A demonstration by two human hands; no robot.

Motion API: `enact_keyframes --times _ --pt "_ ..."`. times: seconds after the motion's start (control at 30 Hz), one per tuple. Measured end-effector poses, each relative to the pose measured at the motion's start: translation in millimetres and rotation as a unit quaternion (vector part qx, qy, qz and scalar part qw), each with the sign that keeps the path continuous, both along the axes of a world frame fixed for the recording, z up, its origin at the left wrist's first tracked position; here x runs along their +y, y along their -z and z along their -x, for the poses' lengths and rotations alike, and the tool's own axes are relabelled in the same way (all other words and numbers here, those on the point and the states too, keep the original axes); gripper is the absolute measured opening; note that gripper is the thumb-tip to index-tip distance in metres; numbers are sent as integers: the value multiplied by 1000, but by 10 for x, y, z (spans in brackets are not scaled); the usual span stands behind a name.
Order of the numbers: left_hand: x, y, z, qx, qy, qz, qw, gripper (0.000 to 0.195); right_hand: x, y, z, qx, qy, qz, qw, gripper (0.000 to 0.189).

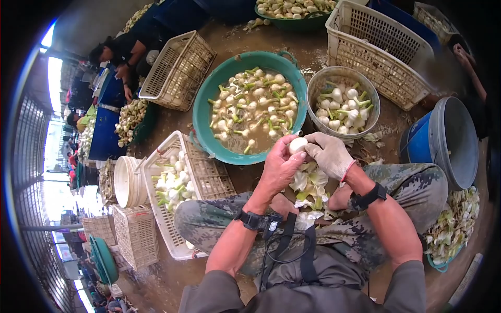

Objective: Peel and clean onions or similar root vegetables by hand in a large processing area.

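My bare left hand [280, 162] and my gloved right hand [330, 154] hold one white garlic bulb [298, 145] between their fingers. A short metal tube-like end shows just above the bulb; what it belongs to is hidden. Beneath my hands, stripped garlic skins [311, 184] lie between my bare feet. Beyond them stands a green tub [199, 99] of murky water with many garlic bulbs [258, 92] with green stems floating in it. Right of that tub, a round white bucket [313, 98] holds more peeled bulbs [346, 109].
A white plastic crate [172, 234] with peeled garlic stands at my left, near a white bucket [127, 182]. Further crates [180, 70] [375, 58] stand ahead. At right are a blue-grey bucket [458, 141] and a heap of garlic skins [454, 227]. Co-workers sit at both sides.
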State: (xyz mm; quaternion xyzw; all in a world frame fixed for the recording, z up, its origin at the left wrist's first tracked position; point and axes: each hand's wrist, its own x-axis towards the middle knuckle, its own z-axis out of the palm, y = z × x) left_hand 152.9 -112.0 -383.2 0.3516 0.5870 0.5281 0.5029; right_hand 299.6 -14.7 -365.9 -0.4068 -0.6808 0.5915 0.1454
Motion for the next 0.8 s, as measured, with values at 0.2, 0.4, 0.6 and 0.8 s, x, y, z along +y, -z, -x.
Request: enact_keyframes --times 0.2,0.4,0.6,0.8 --pt "-69 2 75 118 18 4 993 43 -32 28 -44 42 -63 -178 981 25" --pt "-114 69 120 236 58 -10 970 39 -16 106 -33 -34 -158 -263 951 14" --pt "-123 0 125 237 98 3 967 38 -62 178 -68 -60 -182 -256 947 9" --pt "-169 20 172 262 122 6 957 39 -121 215 -74 -45 -186 -250 949 6"
